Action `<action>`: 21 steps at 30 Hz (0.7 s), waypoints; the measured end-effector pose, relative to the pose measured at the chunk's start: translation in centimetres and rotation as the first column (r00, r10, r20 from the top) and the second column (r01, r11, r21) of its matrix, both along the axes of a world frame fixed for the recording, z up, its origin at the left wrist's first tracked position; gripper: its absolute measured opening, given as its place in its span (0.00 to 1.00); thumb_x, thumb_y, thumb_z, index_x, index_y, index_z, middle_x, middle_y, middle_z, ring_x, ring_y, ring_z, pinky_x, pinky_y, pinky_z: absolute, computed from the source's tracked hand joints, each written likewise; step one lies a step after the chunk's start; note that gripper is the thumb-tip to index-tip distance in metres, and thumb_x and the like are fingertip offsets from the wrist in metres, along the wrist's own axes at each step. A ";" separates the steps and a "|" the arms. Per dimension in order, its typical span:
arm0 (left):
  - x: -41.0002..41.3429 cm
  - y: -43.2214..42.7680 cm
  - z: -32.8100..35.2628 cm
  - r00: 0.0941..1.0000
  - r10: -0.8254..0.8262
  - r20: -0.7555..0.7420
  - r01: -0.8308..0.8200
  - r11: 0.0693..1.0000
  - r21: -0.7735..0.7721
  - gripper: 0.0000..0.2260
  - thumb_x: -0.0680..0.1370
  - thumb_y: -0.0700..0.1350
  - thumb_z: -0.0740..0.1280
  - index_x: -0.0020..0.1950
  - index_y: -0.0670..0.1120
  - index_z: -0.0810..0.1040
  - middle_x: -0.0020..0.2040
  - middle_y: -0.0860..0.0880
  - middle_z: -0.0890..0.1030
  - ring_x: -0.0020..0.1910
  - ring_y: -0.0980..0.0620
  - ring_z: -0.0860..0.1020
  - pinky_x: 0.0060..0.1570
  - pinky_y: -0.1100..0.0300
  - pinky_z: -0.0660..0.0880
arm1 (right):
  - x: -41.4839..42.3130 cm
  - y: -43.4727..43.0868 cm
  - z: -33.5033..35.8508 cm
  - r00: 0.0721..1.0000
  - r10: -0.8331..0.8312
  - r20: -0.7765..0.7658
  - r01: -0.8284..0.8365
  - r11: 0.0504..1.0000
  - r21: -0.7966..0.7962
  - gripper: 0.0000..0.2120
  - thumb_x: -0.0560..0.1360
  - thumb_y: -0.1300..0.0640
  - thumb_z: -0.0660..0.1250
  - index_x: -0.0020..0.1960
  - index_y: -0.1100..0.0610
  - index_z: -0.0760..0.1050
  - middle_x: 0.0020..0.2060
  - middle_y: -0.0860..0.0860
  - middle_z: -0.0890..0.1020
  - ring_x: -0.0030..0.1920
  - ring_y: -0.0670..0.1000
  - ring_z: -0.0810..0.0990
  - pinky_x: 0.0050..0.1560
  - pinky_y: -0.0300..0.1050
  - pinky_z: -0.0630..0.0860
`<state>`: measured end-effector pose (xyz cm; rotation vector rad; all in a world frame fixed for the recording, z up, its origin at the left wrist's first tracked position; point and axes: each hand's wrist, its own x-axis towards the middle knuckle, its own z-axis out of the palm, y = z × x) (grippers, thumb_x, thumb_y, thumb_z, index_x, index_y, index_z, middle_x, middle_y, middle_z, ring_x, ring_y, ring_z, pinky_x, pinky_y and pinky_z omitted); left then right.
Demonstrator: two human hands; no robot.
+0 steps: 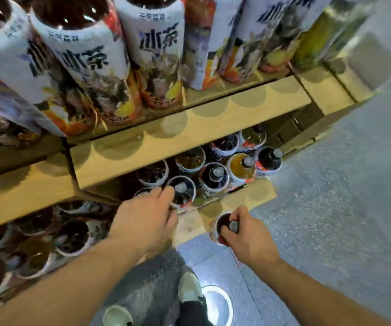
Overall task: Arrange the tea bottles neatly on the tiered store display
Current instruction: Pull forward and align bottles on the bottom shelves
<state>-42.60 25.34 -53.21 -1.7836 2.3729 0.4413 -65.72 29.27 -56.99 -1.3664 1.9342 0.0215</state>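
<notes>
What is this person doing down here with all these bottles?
A person is stocking a tiered wooden display with tea bottles. Their right hand has its fingers curled round the neck of a dark tea bottle with a grey cap, at the front edge of the lowest wooden step. Their left hand reaches to another grey-capped dark bottle in the lower cluster; whether it grips is unclear. Large white-labelled bottles line the top tier.

Middle wooden tier: top bare, open along its length. Top tier: large tea bottles packed side by side. Under the middle tier's overhang, capped bottles cluster tight; left hand fills the near gap. Front ledge is bare beyond the bottle gripped by the right hand. Floor open to the right.
</notes>
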 end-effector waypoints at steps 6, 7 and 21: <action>-5.6 -7.2 -1.4 0.961 0.275 0.034 -0.277 0.957 0.088 0.28 0.80 0.59 0.59 0.76 0.52 0.55 0.59 0.44 0.78 0.54 0.40 0.78 0.48 0.49 0.76 | -3.9 -0.3 0.4 0.996 -0.090 0.028 0.090 0.996 -0.018 0.16 0.74 0.43 0.70 0.50 0.47 0.64 0.39 0.48 0.81 0.38 0.52 0.80 0.39 0.52 0.78; -5.9 -8.4 -1.9 0.955 0.289 0.071 -0.297 0.941 0.164 0.30 0.81 0.59 0.58 0.78 0.52 0.51 0.59 0.44 0.79 0.53 0.40 0.79 0.49 0.49 0.76 | -4.5 -0.3 0.4 0.994 -0.100 0.040 0.101 0.995 -0.025 0.16 0.74 0.42 0.70 0.50 0.46 0.65 0.40 0.48 0.81 0.38 0.51 0.80 0.39 0.52 0.78; -8.7 -12.3 -4.4 0.909 0.400 0.113 -0.413 0.837 0.360 0.25 0.82 0.51 0.62 0.76 0.42 0.61 0.72 0.39 0.70 0.68 0.38 0.71 0.65 0.48 0.69 | -7.4 0.1 0.5 0.986 -0.132 0.104 0.131 0.991 0.014 0.17 0.73 0.39 0.69 0.50 0.44 0.63 0.44 0.48 0.82 0.45 0.53 0.80 0.48 0.52 0.78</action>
